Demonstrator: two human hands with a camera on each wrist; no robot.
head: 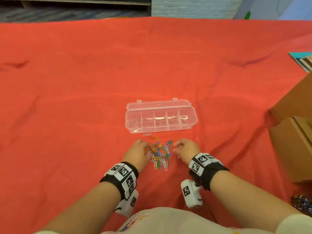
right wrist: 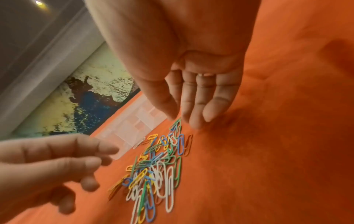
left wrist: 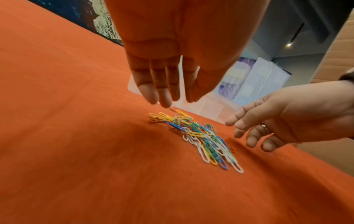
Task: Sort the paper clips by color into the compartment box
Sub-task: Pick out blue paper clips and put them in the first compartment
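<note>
A heap of coloured paper clips (head: 161,153) in white, blue, green, yellow and orange lies on the red cloth. Beyond it stands a clear compartment box (head: 161,130) with its lid folded back and its cells bare. One white clip (head: 147,134) lies apart by the box's near wall. My left hand (head: 141,150) hovers at the heap's left edge, fingers loose and holding nothing. My right hand (head: 183,147) hovers at the heap's right edge, also relaxed. The heap (left wrist: 197,138) and my left fingers (left wrist: 162,94) show in the left wrist view, the heap (right wrist: 157,168) and my right fingers (right wrist: 193,112) in the right.
The red cloth (head: 84,98) covers the whole table. Cardboard boxes (head: 293,132) stand at the right edge. A teal-edged stack (head: 303,60) lies at the far right.
</note>
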